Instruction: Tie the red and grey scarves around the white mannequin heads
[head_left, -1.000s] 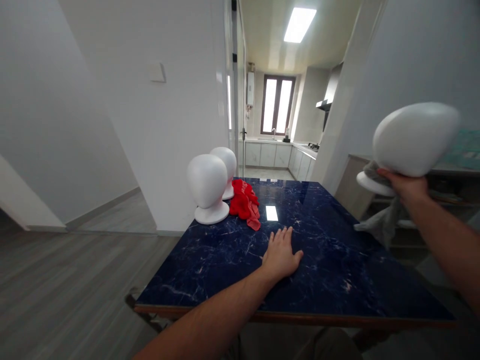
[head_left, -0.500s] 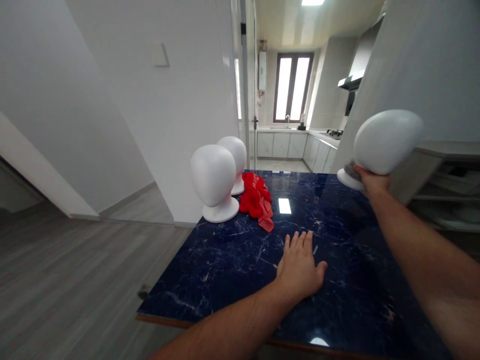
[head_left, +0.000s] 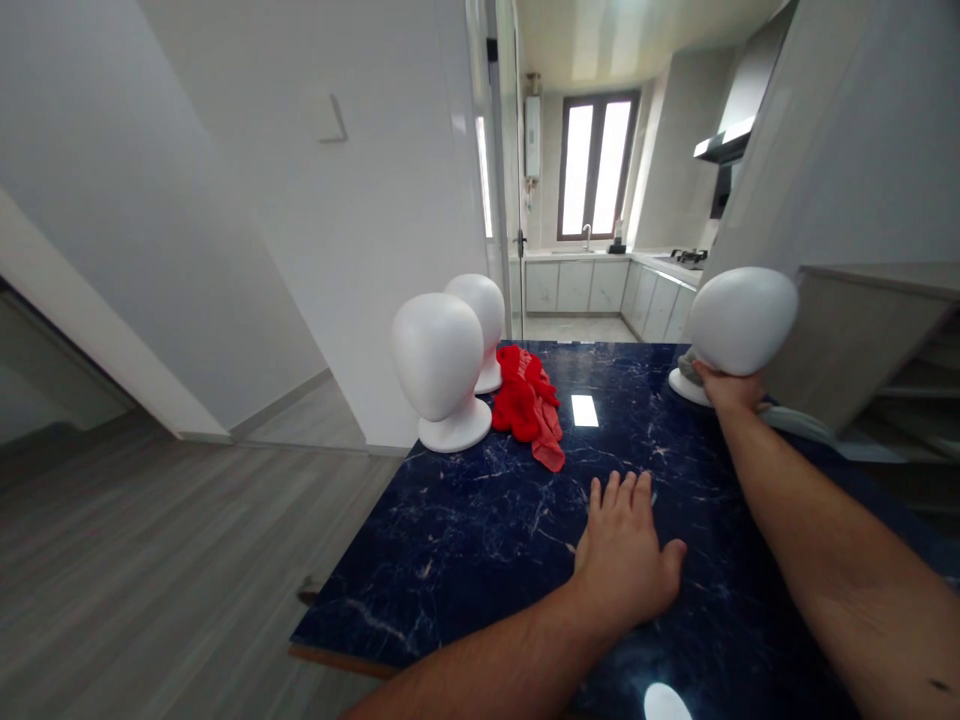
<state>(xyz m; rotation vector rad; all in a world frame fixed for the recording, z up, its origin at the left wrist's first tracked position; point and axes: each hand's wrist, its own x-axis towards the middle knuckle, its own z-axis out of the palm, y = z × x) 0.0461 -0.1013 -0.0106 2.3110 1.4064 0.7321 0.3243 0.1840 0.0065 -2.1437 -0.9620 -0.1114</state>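
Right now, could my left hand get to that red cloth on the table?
Probably yes: the left hand lies flat on the table, the red cloth just ahead, nothing between them.

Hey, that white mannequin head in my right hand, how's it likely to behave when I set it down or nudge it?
The white mannequin head probably weighs little: the right hand carries it alone by the neck. It looks top-heavy, a big dome over a small round base, so a nudge high up may tip it. On the glossy table it could also slide.
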